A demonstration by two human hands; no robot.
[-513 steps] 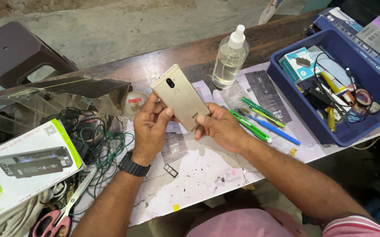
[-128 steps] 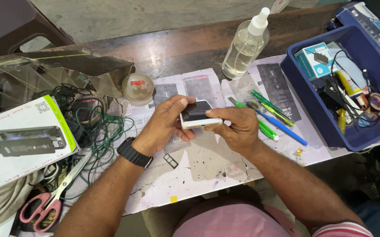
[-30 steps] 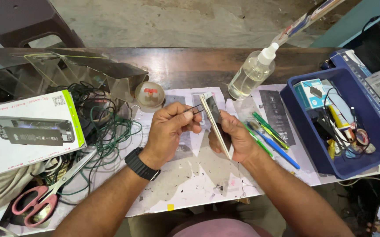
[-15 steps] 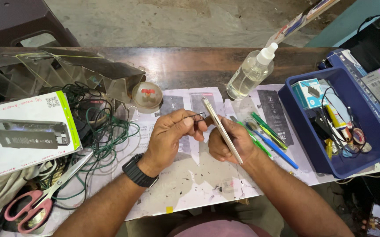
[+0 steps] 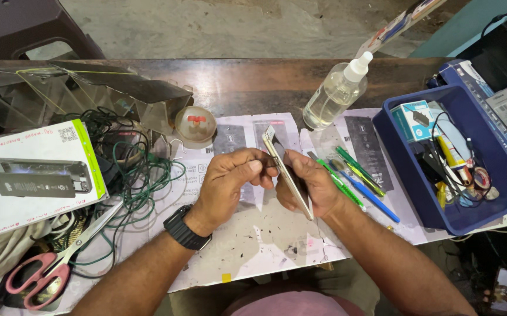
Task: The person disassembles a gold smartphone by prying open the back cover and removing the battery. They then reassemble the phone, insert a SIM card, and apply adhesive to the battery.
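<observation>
The right hand (image 5: pixel 309 187) gripped the phone (image 5: pixel 287 172) edge-up above the table (image 5: pixel 247 88), as half a second before, while the left hand (image 5: pixel 230 181) had brought its pinched pin closer to its side.

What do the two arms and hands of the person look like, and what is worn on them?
Both forearms are bare, with no sleeves or gloves in view. The left hand has a black wristwatch with a wide band on its wrist. The right hand shows no watch or bracelet, and no rings can be made out on either hand. A pink garment shows at the bottom edge.
</observation>
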